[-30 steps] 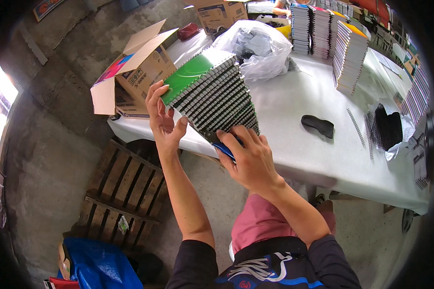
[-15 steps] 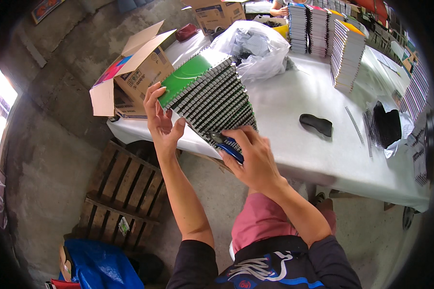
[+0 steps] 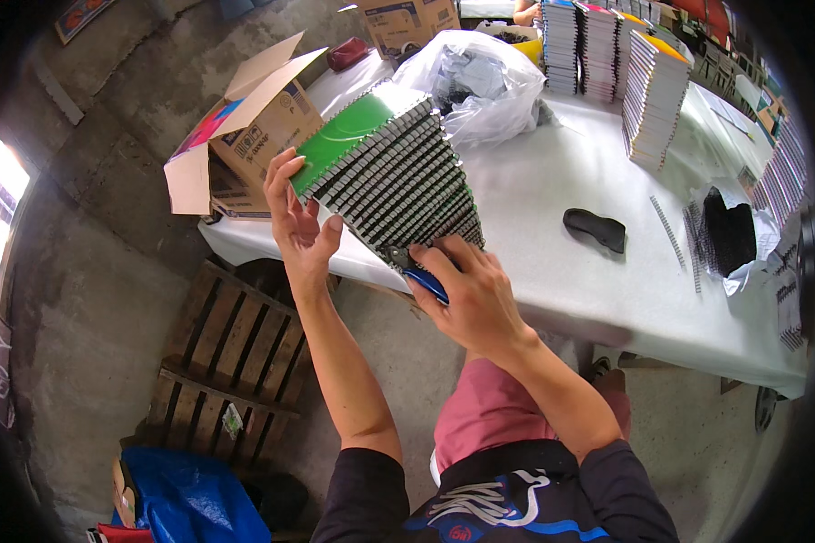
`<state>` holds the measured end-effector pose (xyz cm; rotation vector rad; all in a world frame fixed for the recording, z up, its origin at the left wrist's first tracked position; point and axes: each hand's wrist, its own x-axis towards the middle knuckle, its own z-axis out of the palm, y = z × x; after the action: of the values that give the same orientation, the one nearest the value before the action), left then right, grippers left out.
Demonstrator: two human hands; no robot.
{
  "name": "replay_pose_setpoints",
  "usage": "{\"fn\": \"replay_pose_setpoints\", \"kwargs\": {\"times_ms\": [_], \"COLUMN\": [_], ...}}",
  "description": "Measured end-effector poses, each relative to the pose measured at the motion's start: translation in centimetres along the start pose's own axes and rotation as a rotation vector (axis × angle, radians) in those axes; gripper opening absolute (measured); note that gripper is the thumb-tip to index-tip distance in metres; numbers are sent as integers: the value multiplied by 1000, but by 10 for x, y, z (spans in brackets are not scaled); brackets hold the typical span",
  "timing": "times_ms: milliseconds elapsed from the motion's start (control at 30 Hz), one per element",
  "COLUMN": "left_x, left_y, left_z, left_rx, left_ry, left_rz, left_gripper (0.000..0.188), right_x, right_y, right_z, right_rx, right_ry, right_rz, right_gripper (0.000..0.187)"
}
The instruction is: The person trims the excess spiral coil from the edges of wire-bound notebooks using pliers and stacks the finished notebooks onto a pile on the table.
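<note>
A tall stack of wire-bound notebooks [image 3: 398,181] with a green cover [image 3: 349,136] on top stands at the table's near edge, its dark spiral spines facing me. My left hand [image 3: 301,226] is at the stack's left corner, fingers apart, fingertips touching the cover's edge and thumb near the side. Blue-handled pliers [image 3: 426,282] are gripped in my right hand [image 3: 480,294]. Their metal jaws [image 3: 397,257] are at the spine ends, low on the stack's left side. My right fingers partly hide the handles and the lower spines.
Behind the stack are an open cardboard box [image 3: 263,145] and a clear plastic bag [image 3: 480,86]. More notebook stacks [image 3: 652,100] stand at the back right. A black curved object [image 3: 594,230] and loose binding coils [image 3: 668,231] lie on the white-covered table [image 3: 543,271]. A wooden pallet [image 3: 231,353] is below left.
My left hand has shifted slightly left and up along the cover's edge. The pliers have moved slightly left with my right hand, their jaws still at the spines.
</note>
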<state>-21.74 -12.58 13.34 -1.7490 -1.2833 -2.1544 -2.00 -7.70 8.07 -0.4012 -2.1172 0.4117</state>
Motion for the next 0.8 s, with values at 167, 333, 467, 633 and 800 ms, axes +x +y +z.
{"fn": "replay_pose_setpoints", "kwargs": {"times_ms": [167, 333, 467, 633, 800], "left_x": [-2, 1, 1, 2, 1], "left_y": [-5, -2, 0, -1, -1], "left_z": [-7, -2, -3, -4, -4], "left_rx": [-14, -16, -9, -10, -13], "left_ry": [-38, -45, -16, -15, -18], "left_rz": [67, 55, 4, 4, 5], "left_gripper": [74, 73, 74, 75, 74], "right_x": [13, -4, -11, -8, -4], "right_y": [-1, 6, 7, 9, 14], "right_z": [-12, 6, 3, 6, 8], "right_rx": [1053, 511, 8, -100, -165], "right_ry": [-439, -66, 69, 122, 127], "right_rz": [713, 204, 19, -97, -154], "right_gripper": [23, 29, 36, 41, 36]}}
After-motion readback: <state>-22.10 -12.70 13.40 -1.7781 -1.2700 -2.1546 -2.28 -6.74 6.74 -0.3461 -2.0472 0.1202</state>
